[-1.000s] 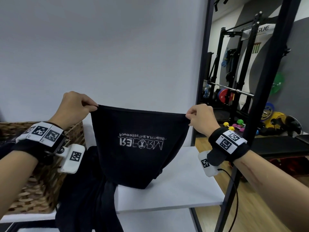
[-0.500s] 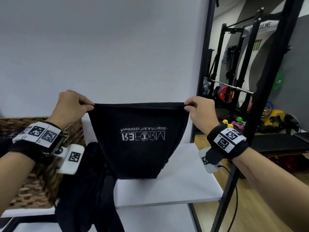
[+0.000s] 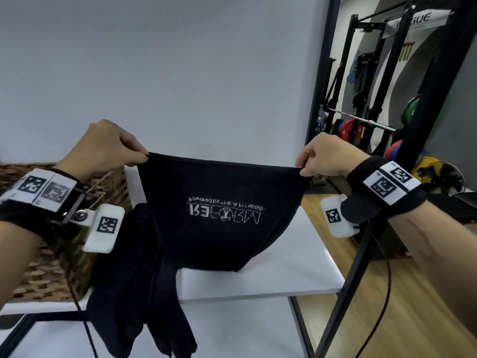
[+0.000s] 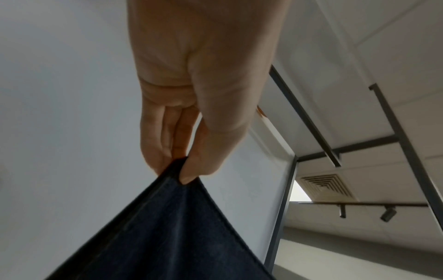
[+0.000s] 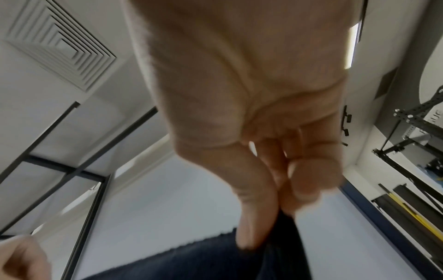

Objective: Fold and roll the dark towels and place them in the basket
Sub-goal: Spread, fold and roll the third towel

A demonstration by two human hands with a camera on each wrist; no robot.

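Observation:
A dark towel [image 3: 222,223] with upside-down white lettering hangs stretched in the air above the white shelf [image 3: 284,275]. My left hand [image 3: 108,148] pinches its top left corner, thumb against fingers [image 4: 177,168]. My right hand [image 3: 325,158] pinches the top right corner [image 5: 282,214]. The towel's lower fold hangs just above the shelf or touches it. More dark towels [image 3: 139,293] lie bunched to the left and droop over the shelf's front edge. The woven basket [image 3: 41,267] stands at the left, behind my left forearm.
A black metal upright [image 3: 402,202] of the shelving runs close to my right wrist. A grey wall stands behind the shelf. Gym racks and weight plates [image 3: 387,125] fill the room to the right. A lower shelf board [image 3: 232,329] shows below.
Both hands have kept their pinch on the corners and pulled the top edge tauter. The towel rose slightly, so its lower fold hangs higher over the shelf.

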